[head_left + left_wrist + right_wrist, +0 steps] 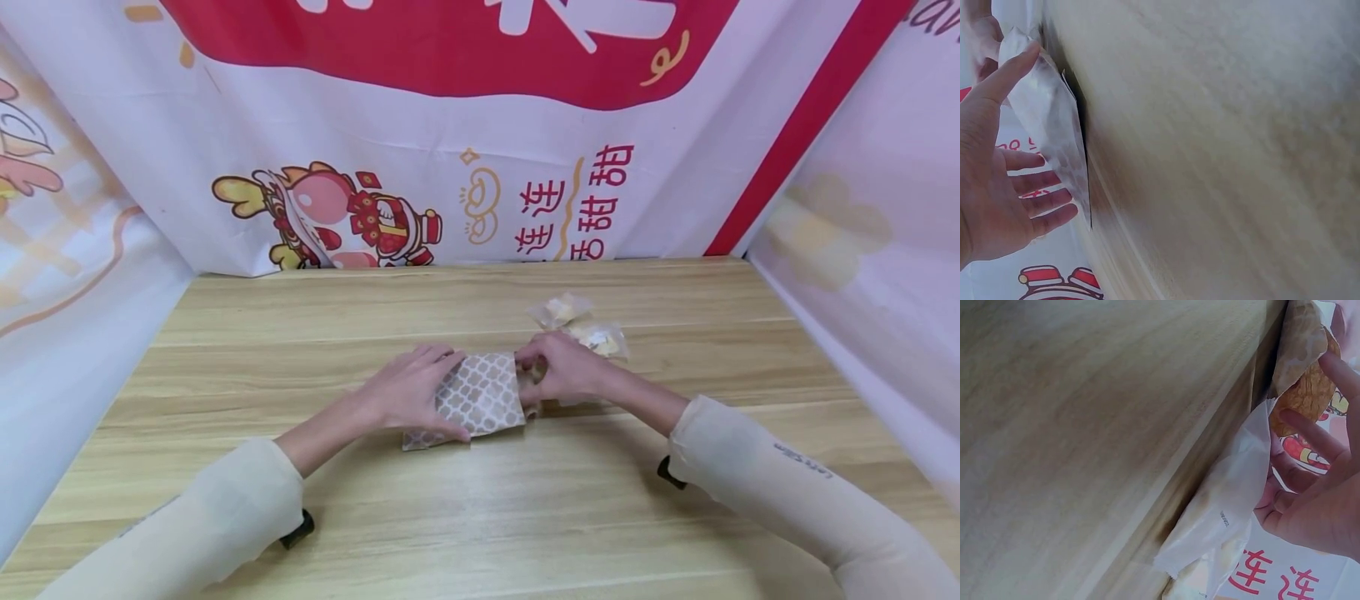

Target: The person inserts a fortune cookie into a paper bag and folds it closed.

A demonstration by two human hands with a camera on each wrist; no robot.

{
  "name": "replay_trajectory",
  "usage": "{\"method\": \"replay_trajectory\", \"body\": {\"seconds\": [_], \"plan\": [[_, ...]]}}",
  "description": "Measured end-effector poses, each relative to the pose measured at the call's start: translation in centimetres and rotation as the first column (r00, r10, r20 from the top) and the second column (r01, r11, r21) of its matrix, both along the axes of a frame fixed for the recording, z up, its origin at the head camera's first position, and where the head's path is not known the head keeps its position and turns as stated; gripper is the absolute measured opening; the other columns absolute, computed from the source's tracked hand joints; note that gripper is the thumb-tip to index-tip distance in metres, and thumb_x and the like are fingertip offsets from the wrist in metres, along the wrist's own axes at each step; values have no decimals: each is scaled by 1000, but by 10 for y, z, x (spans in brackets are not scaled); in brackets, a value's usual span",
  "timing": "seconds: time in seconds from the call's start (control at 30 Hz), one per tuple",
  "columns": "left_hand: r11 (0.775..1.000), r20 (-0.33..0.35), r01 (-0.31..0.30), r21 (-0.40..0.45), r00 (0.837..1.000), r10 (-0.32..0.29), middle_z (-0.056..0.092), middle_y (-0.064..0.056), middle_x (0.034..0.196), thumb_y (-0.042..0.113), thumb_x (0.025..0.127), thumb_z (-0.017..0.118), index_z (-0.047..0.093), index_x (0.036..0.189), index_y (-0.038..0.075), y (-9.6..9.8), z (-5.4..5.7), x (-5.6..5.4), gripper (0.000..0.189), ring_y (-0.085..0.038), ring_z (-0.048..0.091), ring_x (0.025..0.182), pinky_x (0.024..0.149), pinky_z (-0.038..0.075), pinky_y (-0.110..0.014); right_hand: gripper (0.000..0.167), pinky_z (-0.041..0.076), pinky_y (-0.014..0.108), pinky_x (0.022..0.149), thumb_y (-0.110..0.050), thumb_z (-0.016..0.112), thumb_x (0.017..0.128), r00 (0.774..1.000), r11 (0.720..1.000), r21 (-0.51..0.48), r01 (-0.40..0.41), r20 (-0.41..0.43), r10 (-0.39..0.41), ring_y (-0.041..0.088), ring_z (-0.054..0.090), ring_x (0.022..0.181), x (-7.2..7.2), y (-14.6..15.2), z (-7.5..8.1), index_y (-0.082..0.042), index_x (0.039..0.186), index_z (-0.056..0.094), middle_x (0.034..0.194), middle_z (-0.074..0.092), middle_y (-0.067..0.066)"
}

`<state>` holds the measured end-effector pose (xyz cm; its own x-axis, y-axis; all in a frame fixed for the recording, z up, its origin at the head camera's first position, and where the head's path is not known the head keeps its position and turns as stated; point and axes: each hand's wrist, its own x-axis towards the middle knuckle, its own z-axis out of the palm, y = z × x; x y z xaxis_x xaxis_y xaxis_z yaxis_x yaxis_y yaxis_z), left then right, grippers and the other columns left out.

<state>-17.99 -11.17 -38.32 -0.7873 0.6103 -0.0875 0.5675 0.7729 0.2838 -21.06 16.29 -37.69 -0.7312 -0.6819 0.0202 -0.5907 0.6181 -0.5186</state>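
Observation:
A flat paper bag (pixel 483 392) with a white and tan lattice pattern lies across the middle of the wooden table. My left hand (pixel 416 387) holds it from the left, thumb along the near edge and fingers at the far edge. At the bag's right end, my right hand (pixel 562 367) has its fingers at the mouth. In the right wrist view, fingertips (pixel 1291 419) of that hand touch the crinkled brown surface (pixel 1307 394) showing at the mouth. Two clear packets with pale contents, a far packet (pixel 560 309) and a nearer packet (pixel 602 340), lie just beyond the right hand.
The wooden table (pixel 465 517) reaches back to a printed cloth backdrop (pixel 450 150). White printed cloths (pixel 862 250) stand at both sides. In the right wrist view, a translucent wrapper (pixel 1229 481) lies close beside the bag's mouth.

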Motion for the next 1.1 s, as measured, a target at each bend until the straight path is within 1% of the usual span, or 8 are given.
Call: {"method": "replay_trajectory", "body": {"seconds": [0.17, 0.37, 0.5, 0.63, 0.8, 0.93, 1.03, 1.1], "plan": [[1000, 1, -3, 23, 1000, 3, 44, -24, 157, 71, 71, 82, 40, 156, -1, 1, -1, -1, 120, -40, 44, 143, 120, 36, -57, 30, 47, 30, 70, -27, 89, 73, 1000, 1000, -27, -3, 8, 4, 24, 58, 81, 0, 1, -1, -9, 93, 74, 84, 65, 4], [999, 11, -12, 33, 1000, 11, 42, -22, 159, 69, 70, 84, 41, 156, 1, -1, -1, -2, 118, -40, 43, 144, 119, 37, -59, 33, 56, 36, 79, -22, 91, 73, 999, 996, -80, -50, -4, 50, 21, 63, 86, -1, 2, -3, -7, 98, 75, 92, 70, 4], [999, 14, -3, 39, 1000, 2, 40, -22, 160, 70, 68, 85, 40, 157, 0, -1, 0, -2, 121, -39, 42, 145, 119, 36, -58, 35, 59, 38, 80, -19, 91, 73, 997, 991, -117, -65, 28, 69, 21, 66, 86, -2, 1, -3, -4, 101, 75, 94, 72, 6], [999, 2, 9, 48, 1000, -9, 42, -23, 159, 70, 67, 86, 41, 156, -1, 0, -1, -1, 122, -39, 43, 144, 119, 37, -57, 41, 61, 39, 80, -17, 92, 73, 995, 988, -144, -53, 73, 64, 23, 68, 87, -2, 1, -3, 0, 106, 75, 97, 74, 10], [998, -18, 18, 65, 1000, -17, 45, -24, 156, 66, 68, 88, 43, 155, -2, 1, -2, -2, 119, -40, 46, 141, 119, 38, -56, 50, 62, 37, 80, -19, 93, 72, 994, 988, -149, -35, 99, 50, 25, 68, 87, -1, 1, -3, 2, 113, 74, 101, 74, 12], [997, -22, 23, 80, 1000, -21, 48, -23, 154, 63, 68, 89, 44, 154, -2, 1, -3, -3, 116, -39, 47, 140, 119, 39, -55, 53, 62, 36, 80, -18, 93, 72, 993, 988, -148, -32, 107, 48, 27, 68, 89, 1, 1, -2, 4, 116, 73, 103, 74, 13], [996, -22, 20, 84, 1000, -18, 48, -23, 154, 61, 68, 90, 45, 153, -2, 1, -3, -3, 115, -39, 48, 140, 119, 39, -55, 53, 62, 36, 80, -19, 93, 72, 996, 991, -128, -34, 82, 45, 27, 68, 90, 1, 2, -2, 4, 116, 73, 102, 73, 13], [996, -28, 21, 83, 999, -19, 49, -23, 153, 61, 68, 90, 46, 152, -2, 1, -3, -3, 114, -40, 48, 139, 118, 39, -55, 53, 61, 33, 78, -23, 94, 71, 998, 995, -91, -29, 52, 34, 24, 67, 89, 1, 1, -3, 1, 114, 74, 100, 73, 10]]}}
